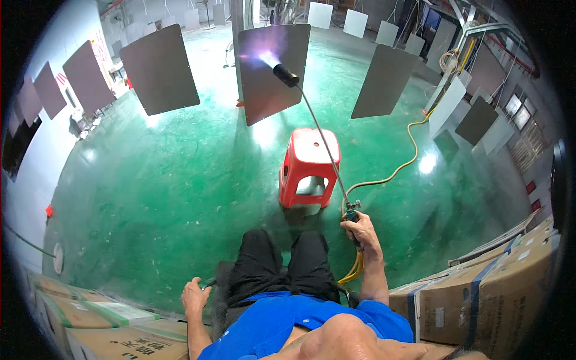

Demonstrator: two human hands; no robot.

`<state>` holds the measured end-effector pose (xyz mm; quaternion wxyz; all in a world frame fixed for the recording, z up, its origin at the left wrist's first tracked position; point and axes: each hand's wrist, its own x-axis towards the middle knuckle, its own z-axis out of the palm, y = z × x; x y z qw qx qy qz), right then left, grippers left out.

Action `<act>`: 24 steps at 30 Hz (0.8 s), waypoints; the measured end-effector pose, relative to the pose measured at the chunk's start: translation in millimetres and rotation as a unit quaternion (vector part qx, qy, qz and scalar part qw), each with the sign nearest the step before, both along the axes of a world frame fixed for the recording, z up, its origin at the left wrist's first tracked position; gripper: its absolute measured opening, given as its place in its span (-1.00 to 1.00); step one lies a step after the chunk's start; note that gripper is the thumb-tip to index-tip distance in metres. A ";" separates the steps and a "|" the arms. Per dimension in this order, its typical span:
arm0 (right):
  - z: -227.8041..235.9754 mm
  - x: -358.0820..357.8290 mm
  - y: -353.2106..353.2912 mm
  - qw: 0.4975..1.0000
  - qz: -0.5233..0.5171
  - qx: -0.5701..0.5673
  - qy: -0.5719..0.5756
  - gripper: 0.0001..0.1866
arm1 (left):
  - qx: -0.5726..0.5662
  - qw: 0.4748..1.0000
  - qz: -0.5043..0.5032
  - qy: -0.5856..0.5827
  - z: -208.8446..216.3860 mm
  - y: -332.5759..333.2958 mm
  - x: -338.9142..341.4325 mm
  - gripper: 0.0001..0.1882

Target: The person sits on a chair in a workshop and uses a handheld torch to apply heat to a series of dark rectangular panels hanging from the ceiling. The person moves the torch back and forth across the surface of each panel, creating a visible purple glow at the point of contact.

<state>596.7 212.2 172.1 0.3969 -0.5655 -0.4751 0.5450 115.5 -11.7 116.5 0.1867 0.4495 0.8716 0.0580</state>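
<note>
My right hand [361,231] is closed round the handle of a gas torch [327,144]. Small valve knobs sit just above my fingers, and a long thin metal neck runs up and away to a black burner head. A bluish-purple flame leaves the burner and spreads over the face of a hanging grey panel [273,96]. The panel has rounded corners and small holes along its edge. Low on the left, my left hand [195,296] is curled at the end of the chair's dark armrest [210,282]; its grip is partly hidden.
A red plastic stool [315,147] stands on the green floor ahead of my knees, under the torch neck. A yellow hose [393,175] snakes across the floor to the right. Other panels [159,69] hang in a wide arc. Cardboard boxes [510,294] flank me on both sides.
</note>
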 end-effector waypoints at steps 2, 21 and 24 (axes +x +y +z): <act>-5.1 -2.5 -1.5 1.000 0.006 -0.009 -0.019 -0.78 | -0.004 1.000 0.000 0.002 0.7 0.5 0.5 -0.46; -77.0 -1.9 12.9 0.993 -0.013 -0.087 -0.079 -0.83 | -0.004 1.000 0.000 -0.005 -5.8 -0.3 -1.9 -0.47; -81.3 4.1 18.7 0.992 -0.034 -0.086 -0.080 -0.83 | -0.003 1.000 0.002 -0.009 -4.1 1.0 -0.7 -0.48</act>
